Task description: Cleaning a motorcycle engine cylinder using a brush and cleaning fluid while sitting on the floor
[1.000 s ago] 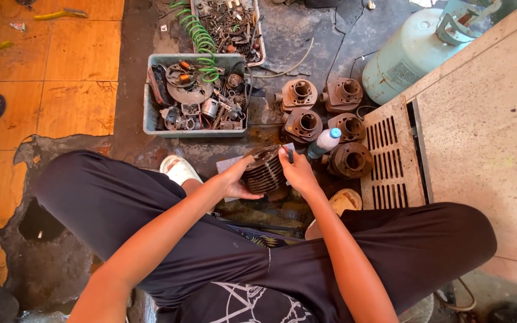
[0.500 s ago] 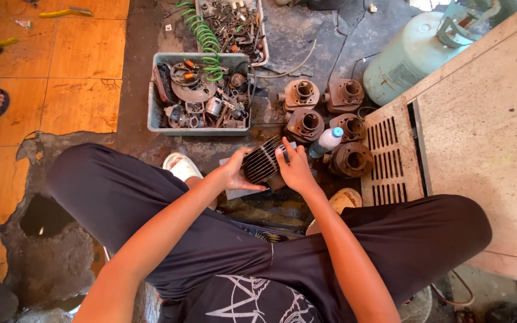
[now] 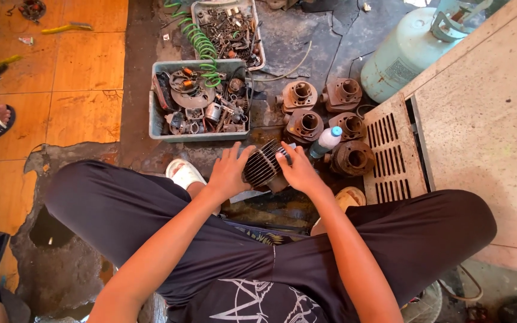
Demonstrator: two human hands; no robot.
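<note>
Both hands, left hand (image 3: 230, 173) at nine o'clock and right hand (image 3: 298, 171) at three, clasp a finned cylinder (image 3: 263, 164), apparently to steady it, rusty cylinders (image 3: 321, 113) beyond at one.

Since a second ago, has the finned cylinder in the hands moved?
Yes. The finned cylinder has risen slightly away from the lap, toward the grey parts bin, held between the left hand and right hand.

Finned cylinder (image 3: 264, 164) half covered by both hands, underside not visible. Gas tank (image 3: 411, 51) top cut off. Bin parts (image 3: 201, 101) too jumbled to tell.
</note>
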